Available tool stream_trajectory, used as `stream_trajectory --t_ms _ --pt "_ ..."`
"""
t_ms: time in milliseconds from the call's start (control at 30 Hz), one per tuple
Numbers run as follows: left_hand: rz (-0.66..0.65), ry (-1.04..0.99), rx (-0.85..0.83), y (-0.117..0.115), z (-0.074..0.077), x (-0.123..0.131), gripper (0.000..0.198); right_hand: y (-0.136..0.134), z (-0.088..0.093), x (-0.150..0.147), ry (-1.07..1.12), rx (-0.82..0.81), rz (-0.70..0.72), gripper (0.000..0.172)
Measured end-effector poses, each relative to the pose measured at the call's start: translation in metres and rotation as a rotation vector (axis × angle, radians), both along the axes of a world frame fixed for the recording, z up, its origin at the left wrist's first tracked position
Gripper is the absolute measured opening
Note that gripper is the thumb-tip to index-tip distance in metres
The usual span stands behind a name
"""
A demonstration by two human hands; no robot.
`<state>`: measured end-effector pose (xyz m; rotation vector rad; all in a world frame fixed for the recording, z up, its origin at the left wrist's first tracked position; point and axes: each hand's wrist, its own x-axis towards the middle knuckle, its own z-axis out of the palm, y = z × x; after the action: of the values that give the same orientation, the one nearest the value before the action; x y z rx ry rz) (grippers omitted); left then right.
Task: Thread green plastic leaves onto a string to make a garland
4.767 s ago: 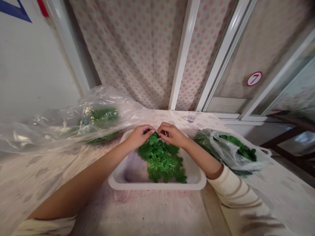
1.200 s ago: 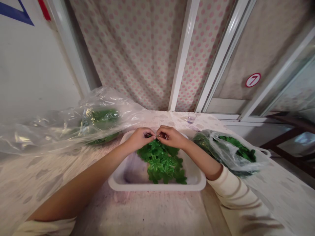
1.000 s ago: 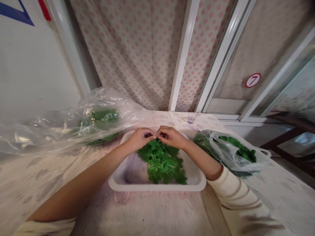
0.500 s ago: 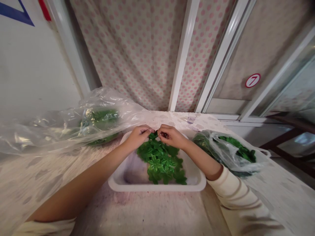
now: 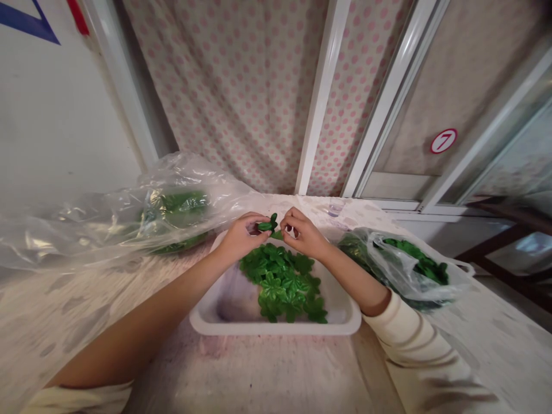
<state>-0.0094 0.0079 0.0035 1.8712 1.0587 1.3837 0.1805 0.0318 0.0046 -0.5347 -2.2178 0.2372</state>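
My left hand [image 5: 245, 234] pinches a small stack of dark green artificial leaves [image 5: 267, 226] between thumb and fingers, above the far edge of a white plastic tray [image 5: 276, 329]. Right beside it, my right hand [image 5: 302, 232] has thumb and fingertips closed at the edge of a green piece; whether it grips this piece is too small to make out. Below both hands, a pile of glossy green lobed leaves [image 5: 284, 284] covers the tray's middle and right side.
A large clear plastic bag [image 5: 107, 224] with green pieces lies on the left. At right stands an open plastic bag [image 5: 401, 270] holding more green leaves. A small clear cup [image 5: 335, 207] is near the table's back edge, before the dotted curtain [image 5: 241, 98].
Both hands have risen slightly and turned. The green leaves in my left hand now show side-on, above the pile. The tray and the pile have stayed put.
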Motion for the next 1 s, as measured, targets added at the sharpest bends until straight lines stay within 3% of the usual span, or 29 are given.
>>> stream_trajectory --t_ms 367,567,767,933,1000 --pt "-0.117 0.025 -0.061 -0.001 -0.001 -0.002 0.043 0.002 -0.003 0.0 -0.009 -0.121 -0.027 0.007" --pt "-0.094 0.192 0.005 0.002 -0.004 -0.003 0.028 0.002 -0.004 0.0 -0.036 -0.138 -0.012 0.002" --pt "-0.076 0.22 0.031 0.004 -0.005 -0.004 0.015 0.001 -0.005 0.0 -0.031 -0.181 0.003 0.002" --pt "0.006 0.194 0.045 0.004 -0.002 -0.004 0.013 0.003 -0.008 0.0 0.017 -0.332 0.039 0.023" --pt "0.023 0.166 0.047 0.004 -0.001 -0.005 0.013 0.004 -0.01 0.0 -0.009 -0.363 0.036 0.025"
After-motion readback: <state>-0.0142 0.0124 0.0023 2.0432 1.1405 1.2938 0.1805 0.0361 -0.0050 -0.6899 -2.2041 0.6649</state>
